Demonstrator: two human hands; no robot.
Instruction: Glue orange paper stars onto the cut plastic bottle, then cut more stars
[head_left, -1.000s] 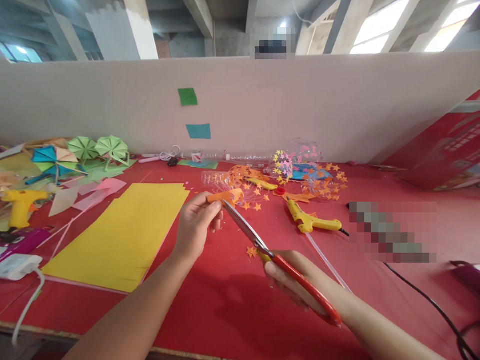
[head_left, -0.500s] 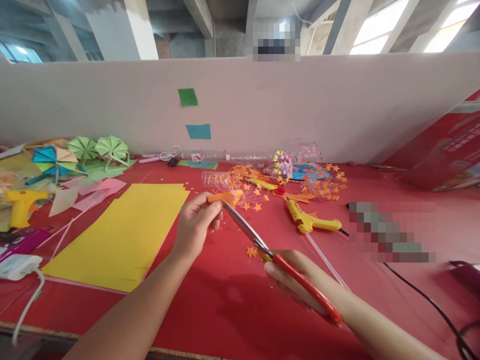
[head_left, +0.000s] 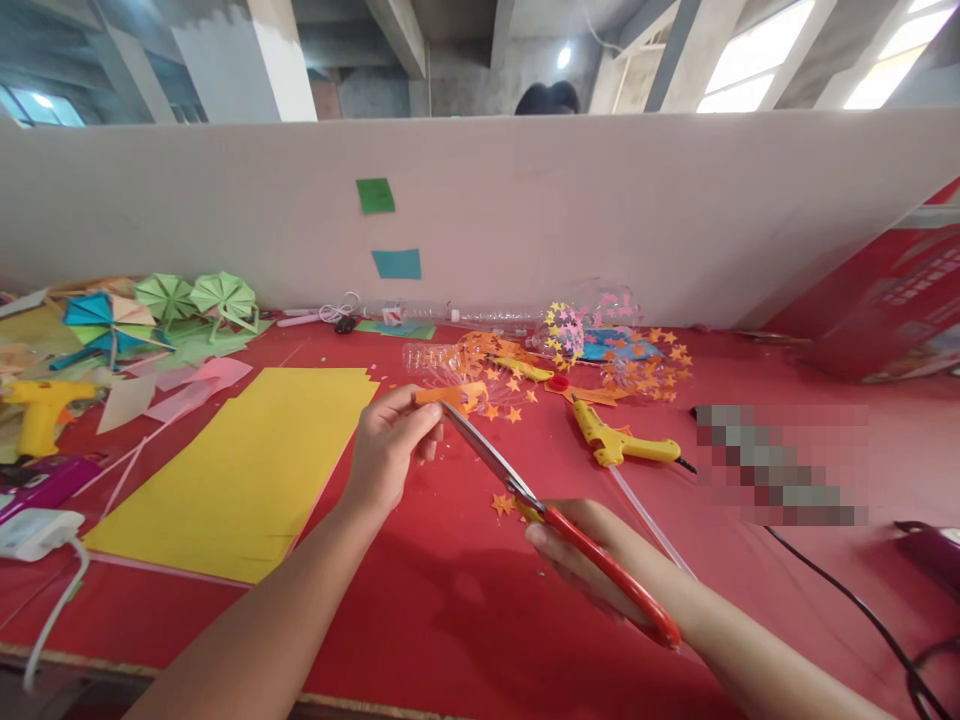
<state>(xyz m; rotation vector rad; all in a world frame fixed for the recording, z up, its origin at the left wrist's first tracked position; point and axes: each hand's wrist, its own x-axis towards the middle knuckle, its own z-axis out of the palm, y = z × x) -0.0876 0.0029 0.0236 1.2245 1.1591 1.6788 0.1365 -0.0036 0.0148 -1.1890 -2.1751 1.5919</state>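
Observation:
Between the thumb and fingers of my left hand (head_left: 394,440) is a small strip of orange paper (head_left: 457,395), held above the table. My right hand (head_left: 585,550) grips red-handled scissors (head_left: 491,460), their blades pointing up and left. The blade tips reach the lower edge of the orange paper, close to my left thumb. Beneath the scissors, orange paper stars (head_left: 502,505) lie on the red table (head_left: 420,620). Behind my left hand are clear plastic pieces with orange stars (head_left: 514,413) around them.
Yellow paper sheets (head_left: 247,470) lie to the left. A yellow glue gun (head_left: 622,440) rests at right, another glue gun (head_left: 41,410) at far left. Paper umbrellas (head_left: 223,293) and a star-covered plastic bottle (head_left: 566,330) stand near the white partition (head_left: 480,200). A person's head shows beyond it.
Both hands stay almost in place. The scissor tips have shifted very slightly left along the orange paper's lower edge.

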